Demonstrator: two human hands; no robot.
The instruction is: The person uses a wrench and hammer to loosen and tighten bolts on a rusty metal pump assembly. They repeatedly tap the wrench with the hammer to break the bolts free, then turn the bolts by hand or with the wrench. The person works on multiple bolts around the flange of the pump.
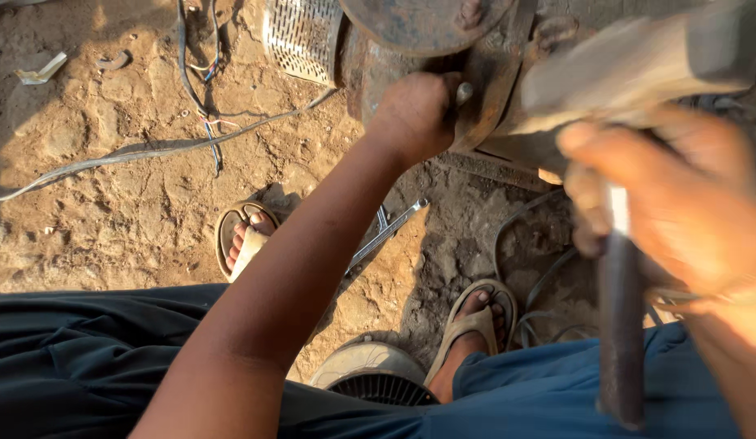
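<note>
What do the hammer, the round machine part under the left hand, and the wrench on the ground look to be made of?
Hammer: dull grey metal head, blurred; dark handle, material unclear. Round machine part: heavy steel or iron, judging by the brown rust and grime. Wrench: bright, shiny metal, probably plated steel. Left hand rests on the part; right hand grips the handle.

On the dry earth ground (110, 203) a long grey cable (150, 153) lies in a curve. A perforated metal guard (301, 32) shows near the top edge. Between two sandalled feet (246, 237) lies a shiny wrench (386, 232). A scrap of pale paper (41, 69) rests far left. A round ribbed part (378, 382) sits low.
</note>
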